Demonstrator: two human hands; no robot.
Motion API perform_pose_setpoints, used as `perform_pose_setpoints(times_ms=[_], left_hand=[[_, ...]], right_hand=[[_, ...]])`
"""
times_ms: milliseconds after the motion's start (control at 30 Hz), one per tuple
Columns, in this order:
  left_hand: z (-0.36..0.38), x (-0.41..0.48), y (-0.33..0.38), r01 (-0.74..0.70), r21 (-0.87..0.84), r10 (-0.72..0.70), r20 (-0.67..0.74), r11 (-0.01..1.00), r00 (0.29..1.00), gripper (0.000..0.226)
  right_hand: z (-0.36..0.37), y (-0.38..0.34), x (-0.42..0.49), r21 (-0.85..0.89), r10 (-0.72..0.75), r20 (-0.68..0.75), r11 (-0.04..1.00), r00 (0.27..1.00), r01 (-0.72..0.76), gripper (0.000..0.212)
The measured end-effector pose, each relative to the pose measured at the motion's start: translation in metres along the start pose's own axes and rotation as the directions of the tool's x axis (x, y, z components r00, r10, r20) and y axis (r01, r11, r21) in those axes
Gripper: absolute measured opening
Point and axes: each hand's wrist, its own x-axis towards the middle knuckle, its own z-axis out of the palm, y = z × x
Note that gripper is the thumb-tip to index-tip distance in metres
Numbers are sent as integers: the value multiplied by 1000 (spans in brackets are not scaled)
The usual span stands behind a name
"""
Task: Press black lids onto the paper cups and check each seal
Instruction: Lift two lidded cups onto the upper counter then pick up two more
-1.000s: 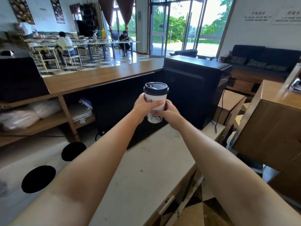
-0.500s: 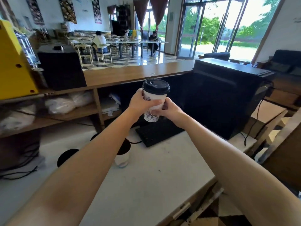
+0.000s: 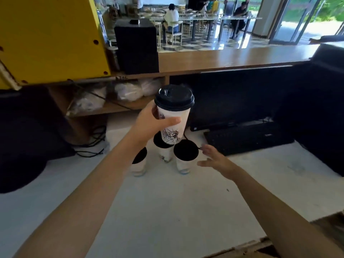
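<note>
My left hand (image 3: 151, 122) grips a white paper cup (image 3: 175, 125) with a printed drawing, held upright above the counter. A black lid (image 3: 174, 98) sits on its top. Below it three more lidded paper cups stand on the white counter (image 3: 167, 211): one at the left (image 3: 139, 163), partly behind my forearm, one in the middle (image 3: 164, 152) and one at the right (image 3: 185, 158). My right hand (image 3: 214, 161) hovers with its fingers spread just right of the right-hand cup, holding nothing.
A black keyboard (image 3: 247, 139) and a black monitor (image 3: 240, 97) stand behind the cups to the right. A yellow machine (image 3: 52, 38) rises at the left over a wooden shelf (image 3: 104, 107) with bags. Cables (image 3: 91, 146) lie on the counter at the left.
My right hand has let go of the lidded cup and dropped toward the counter. My view has swung down and left, bringing the three standing cups into sight.
</note>
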Motion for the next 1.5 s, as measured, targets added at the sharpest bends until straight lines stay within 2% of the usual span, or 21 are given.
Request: perform_pose_setpoints(times_ms=[133, 400, 700, 933, 1100, 1200, 1367, 1500], left_hand=[[-23, -4, -18, 25, -10, -25, -8, 1000, 1000, 57], [-39, 16, -49, 91, -47, -91, 9, 995, 996, 48], [-32, 51, -52, 95, -41, -92, 74, 995, 993, 52], [-19, 93, -19, 24, -70, -22, 29, 997, 999, 47], [1, 123, 24, -38, -79, 36, -18, 996, 999, 41], [14, 142, 55, -79, -72, 77, -37, 994, 996, 47], [29, 183, 92, -118, -67, 111, -98, 991, 989, 55], [35, 213, 101, -128, -12, 124, -174, 992, 977, 74]], right_hand=[[30, 24, 17, 31, -24, -30, 999, 999, 24, 87], [62, 37, 41, 127, -16, -179, 991, 984, 40, 95], [67, 21, 37, 147, -41, -315, 985, 948, 91, 82], [3, -63, 20, 227, -148, -330, 946, 932, 231, 66], [-60, -150, 20, 222, -307, -338, 893, 890, 393, 54], [-93, -197, 30, 196, -368, -367, 867, 854, 458, 52], [-140, -257, 63, 149, -428, -340, 855, 837, 497, 61], [-158, -277, 102, 130, -439, -332, 855, 835, 502, 61]])
